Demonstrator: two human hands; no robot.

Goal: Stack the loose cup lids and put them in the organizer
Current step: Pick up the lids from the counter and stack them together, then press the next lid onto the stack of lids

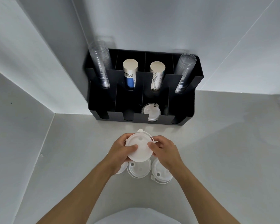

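Lids (138, 149), white and stacked together, sit between both hands above the counter (217, 151); the left hand (120, 152) grips the stack's left edge, thumb on top; the right hand (164, 151) pinches its right edge, thumb on top too; two loose lids (139, 169) lie on the counter just below; one lid (151, 112) rests in the black organizer (181, 101), third front slot from the left.

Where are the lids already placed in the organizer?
The stowed lids sit in the black organizer's front row, third compartment from the left, below the patterned paper cups.
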